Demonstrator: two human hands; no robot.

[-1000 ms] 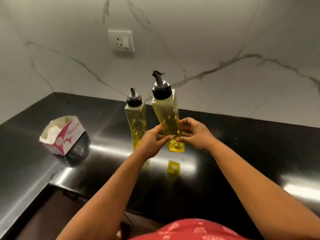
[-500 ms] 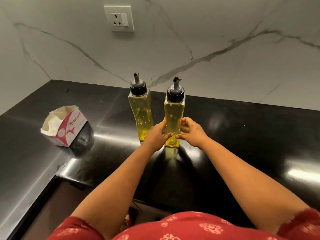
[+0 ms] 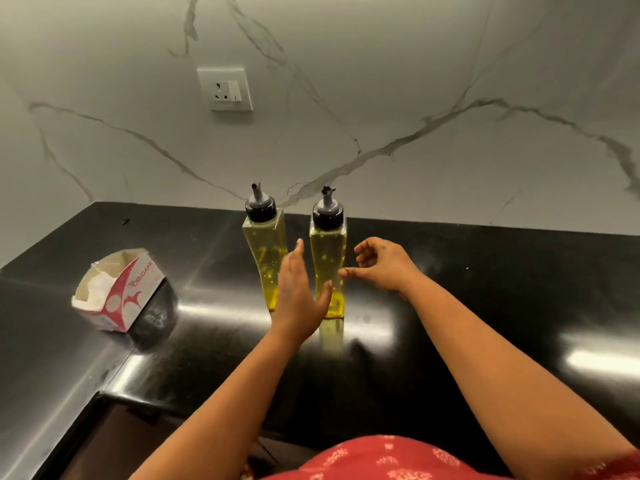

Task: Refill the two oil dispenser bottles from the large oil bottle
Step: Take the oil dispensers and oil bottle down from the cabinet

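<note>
Both hands have let go of the right dispenser bottle (image 3: 327, 261), which half a second ago they held. Now the left hand (image 3: 297, 292) is spread with straight fingers between the bottles, and the right hand (image 3: 382, 263) hangs loosely curled, its thumb tip touching that bottle. It stands upright on the black counter (image 3: 485, 306) beside the left dispenser bottle (image 3: 265, 251), both nearly full of yellow oil.

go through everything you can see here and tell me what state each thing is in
left dispenser bottle: upright on the counter, capped, nearly full of oil
right dispenser bottle: upright, capped, nearly full
left hand: open, holding nothing
right hand: loosely curled, holding nothing
tissue box: top open
wall socket: nothing plugged in
</note>
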